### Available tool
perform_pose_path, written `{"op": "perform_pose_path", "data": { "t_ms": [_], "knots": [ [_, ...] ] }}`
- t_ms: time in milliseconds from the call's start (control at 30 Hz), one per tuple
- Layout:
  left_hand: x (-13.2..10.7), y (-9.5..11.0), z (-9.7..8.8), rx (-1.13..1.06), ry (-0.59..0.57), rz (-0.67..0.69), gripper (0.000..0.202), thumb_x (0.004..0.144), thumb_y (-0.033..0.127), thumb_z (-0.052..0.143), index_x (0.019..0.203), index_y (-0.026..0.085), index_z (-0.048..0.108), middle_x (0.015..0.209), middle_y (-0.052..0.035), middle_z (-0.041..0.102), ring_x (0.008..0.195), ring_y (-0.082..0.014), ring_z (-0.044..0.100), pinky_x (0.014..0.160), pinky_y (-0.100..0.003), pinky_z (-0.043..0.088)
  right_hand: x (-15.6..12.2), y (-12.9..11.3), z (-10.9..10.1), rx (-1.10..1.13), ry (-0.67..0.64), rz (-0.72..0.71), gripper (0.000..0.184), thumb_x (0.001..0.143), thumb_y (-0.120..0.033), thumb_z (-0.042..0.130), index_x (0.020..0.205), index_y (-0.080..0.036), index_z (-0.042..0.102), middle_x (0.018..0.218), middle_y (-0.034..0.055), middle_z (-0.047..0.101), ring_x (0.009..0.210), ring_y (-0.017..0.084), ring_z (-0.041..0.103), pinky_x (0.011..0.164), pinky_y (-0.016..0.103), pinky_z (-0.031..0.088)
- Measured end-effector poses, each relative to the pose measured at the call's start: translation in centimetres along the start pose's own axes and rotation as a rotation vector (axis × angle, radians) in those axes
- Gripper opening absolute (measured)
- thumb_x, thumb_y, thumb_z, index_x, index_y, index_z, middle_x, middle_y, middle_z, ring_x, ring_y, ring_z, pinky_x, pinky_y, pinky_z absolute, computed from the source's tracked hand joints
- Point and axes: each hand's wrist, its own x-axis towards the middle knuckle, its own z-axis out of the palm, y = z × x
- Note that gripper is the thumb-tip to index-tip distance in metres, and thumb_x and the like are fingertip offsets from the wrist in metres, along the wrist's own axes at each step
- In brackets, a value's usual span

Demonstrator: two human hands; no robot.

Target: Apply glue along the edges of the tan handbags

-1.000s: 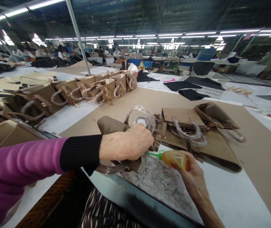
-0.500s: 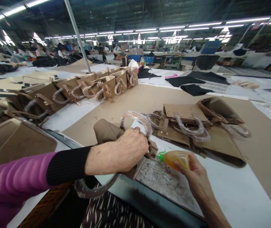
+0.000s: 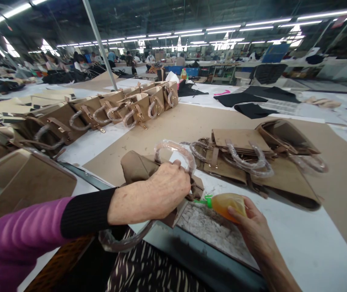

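My left hand [image 3: 158,194] is closed on a brown handbag [image 3: 140,166] at the table's front edge, its fingers curled over and partly hidden. One plastic-wrapped handle [image 3: 176,148] of this bag arches up behind the hand; another wrapped handle [image 3: 127,242] hangs toward my lap. In my right hand [image 3: 249,221] is a squeeze bottle [image 3: 226,204] of amber liquid, tilted on its side. Its green nozzle [image 3: 205,201] points left, close to the edge of the bag beside my left hand. Whether the tip touches the bag I cannot tell.
Several brown handbags [image 3: 237,160] with wrapped handles lie stacked at the right. A long row of upright bags [image 3: 112,107] runs along the left. A stained board [image 3: 213,227] lies under the bottle. Black fabric pieces [image 3: 252,101] are farther back, and people work in the distance.
The bottle's green nozzle now shows farther out to the left, nearer the bag's edge. My left hand keeps its hold on the bag. The view has shifted slightly.
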Motion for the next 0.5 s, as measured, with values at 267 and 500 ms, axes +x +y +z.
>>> {"op": "perform_pose_path", "data": {
  "t_ms": [267,500],
  "knots": [
    [0.38,0.34,-1.12,-0.021,-0.106,-0.029,0.021,0.073,0.01,0.051,0.09,0.005,0.062,0.094,-0.0178,0.063,0.078,-0.0228,0.057,0.069,-0.038,0.049,-0.85,-0.33,0.55,0.076,0.004,0.029,0.043,0.068,-0.042,0.081,0.101,-0.023,0.061,0.093,0.0024,0.068,0.087,0.023,0.059,0.077,0.028,0.047],
    [0.01,0.28,-0.72,0.018,-0.075,0.007,0.023,0.071,0.011,0.051,0.091,0.005,0.061,0.092,-0.0171,0.062,0.078,-0.0241,0.056,0.067,-0.038,0.048,-1.11,-0.15,0.66,0.076,-0.003,0.043,0.043,0.068,-0.041,0.082,0.1,-0.022,0.063,0.093,0.0035,0.069,0.087,0.023,0.059,0.077,0.028,0.046]
  ]
}}
